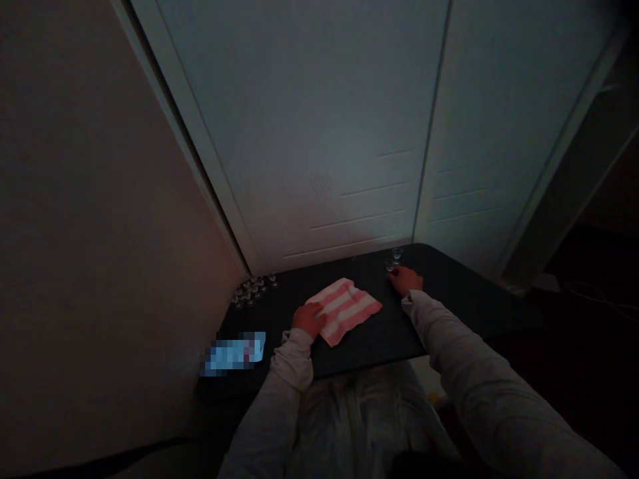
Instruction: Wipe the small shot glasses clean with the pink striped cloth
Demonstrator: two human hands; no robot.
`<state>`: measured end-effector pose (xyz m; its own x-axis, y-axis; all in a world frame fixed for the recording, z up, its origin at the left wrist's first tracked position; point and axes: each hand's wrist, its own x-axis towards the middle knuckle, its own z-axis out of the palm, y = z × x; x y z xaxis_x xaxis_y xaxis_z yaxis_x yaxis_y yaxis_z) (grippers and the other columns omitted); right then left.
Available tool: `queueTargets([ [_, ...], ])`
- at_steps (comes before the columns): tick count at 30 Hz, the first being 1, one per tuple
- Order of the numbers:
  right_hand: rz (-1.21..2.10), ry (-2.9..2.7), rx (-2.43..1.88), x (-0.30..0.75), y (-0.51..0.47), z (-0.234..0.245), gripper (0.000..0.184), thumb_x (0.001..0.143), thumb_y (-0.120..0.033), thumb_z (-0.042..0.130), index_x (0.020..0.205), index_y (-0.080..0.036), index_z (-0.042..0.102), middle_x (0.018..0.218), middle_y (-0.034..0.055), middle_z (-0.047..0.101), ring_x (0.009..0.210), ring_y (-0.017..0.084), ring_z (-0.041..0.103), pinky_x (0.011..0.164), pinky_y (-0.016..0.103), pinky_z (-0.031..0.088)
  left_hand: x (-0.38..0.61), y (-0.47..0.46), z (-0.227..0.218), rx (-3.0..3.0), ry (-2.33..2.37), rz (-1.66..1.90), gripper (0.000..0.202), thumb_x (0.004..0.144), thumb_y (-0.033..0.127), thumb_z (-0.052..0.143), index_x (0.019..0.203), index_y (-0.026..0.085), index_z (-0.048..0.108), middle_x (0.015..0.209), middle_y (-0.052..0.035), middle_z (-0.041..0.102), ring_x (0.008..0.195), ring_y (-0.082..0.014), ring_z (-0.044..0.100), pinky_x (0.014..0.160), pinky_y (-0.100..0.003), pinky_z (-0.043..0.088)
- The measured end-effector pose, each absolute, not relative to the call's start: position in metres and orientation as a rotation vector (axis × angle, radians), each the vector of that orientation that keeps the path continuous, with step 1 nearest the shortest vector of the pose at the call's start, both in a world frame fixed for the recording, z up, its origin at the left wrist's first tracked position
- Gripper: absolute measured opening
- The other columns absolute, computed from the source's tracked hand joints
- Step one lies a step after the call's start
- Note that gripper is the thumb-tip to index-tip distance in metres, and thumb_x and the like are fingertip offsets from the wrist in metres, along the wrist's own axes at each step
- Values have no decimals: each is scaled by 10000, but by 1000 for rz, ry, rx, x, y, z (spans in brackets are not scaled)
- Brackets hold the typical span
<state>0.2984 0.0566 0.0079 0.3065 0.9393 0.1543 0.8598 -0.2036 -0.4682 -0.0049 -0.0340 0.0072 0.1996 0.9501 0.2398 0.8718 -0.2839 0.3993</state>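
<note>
A pink and white striped cloth [344,309] lies spread on the dark table [369,349]. My left hand [308,319] rests on the cloth's left edge, fingers stretched out over it. Near the table's back edge, my right hand [407,281] has its fingers closed at a small clear stemmed glass [389,265]. Right behind that one stands another small glass [397,254]. The dim light hides the exact finger contact on the glass.
Several more small glasses [252,289] are grouped at the table's back left corner. A blurred-out bright blue item [234,354] lies at the front left. White panelled doors [309,133] rise behind the table, and a wall [124,266] closes off the left side.
</note>
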Motion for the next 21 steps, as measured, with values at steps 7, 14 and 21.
queueTargets([
  [7, 186, -1474, -2209, 356, 66, -1, 335, 700, -436, 417, 911, -228, 574, 952, 70, 574, 903, 237, 503, 736, 385, 337, -5, -35, 8, 2274, 1761, 703, 334, 691, 308, 481, 984, 171, 564, 1074, -51, 553, 1028, -170, 458, 911, -328, 315],
  [14, 184, -1460, -2209, 366, 58, 2, 396, 717, -488, 364, 919, -215, 567, 892, 76, 595, 838, 224, 532, 697, 345, 356, -5, -35, 10, 2271, 1724, 734, 307, 695, 289, 480, 956, 163, 582, 1057, -62, 562, 1009, -167, 478, 903, -312, 338],
  [21, 60, -1677, -2227, 351, 54, 8, 403, 759, -451, 317, 1037, -245, 523, 1063, 89, 527, 984, 243, 447, 801, 416, 290, -6, -33, 10, 2245, 1725, 759, 292, 690, 282, 486, 943, 180, 589, 1047, -55, 568, 1007, -171, 481, 906, -333, 343],
])
